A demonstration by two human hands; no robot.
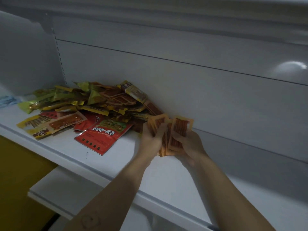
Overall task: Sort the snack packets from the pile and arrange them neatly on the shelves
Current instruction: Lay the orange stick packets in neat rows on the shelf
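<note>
A bundle of flat orange snack packets (179, 129) is gripped, fingers curled round it, by the left hand (150, 139) and right hand (188, 144) over the white metal shelf (70, 147), just right of the mixed yellow-and-red packet pile (93, 105).

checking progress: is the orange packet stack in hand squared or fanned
Fanned: the orange packets splay unevenly between left hand and right hand, edges not aligned.

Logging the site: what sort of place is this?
Probably a shop aisle: a white metal display shelf, its slotted back upright, and a mixed pile of red and yellow foil snack packets.
</note>
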